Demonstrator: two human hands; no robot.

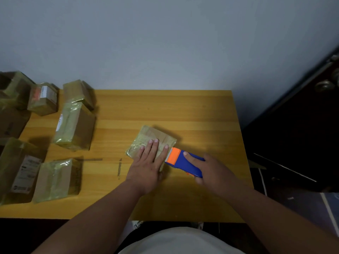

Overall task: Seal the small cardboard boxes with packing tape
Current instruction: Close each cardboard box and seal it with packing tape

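The small cardboard box (150, 142) lies mid-table (201, 116). The left hand (146, 165) presses flat on it, fingers straight. The right hand (211, 169) grips the blue tape dispenser (183, 162) at the box's right edge. Keep downward pressure; draw the dispenser off squarely so the toothed blade cuts cleanly.

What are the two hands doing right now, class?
Left hand: open, fingers flat, pressing on the box.
Right hand: closed around the tape dispenser, holding it at the box's edge.
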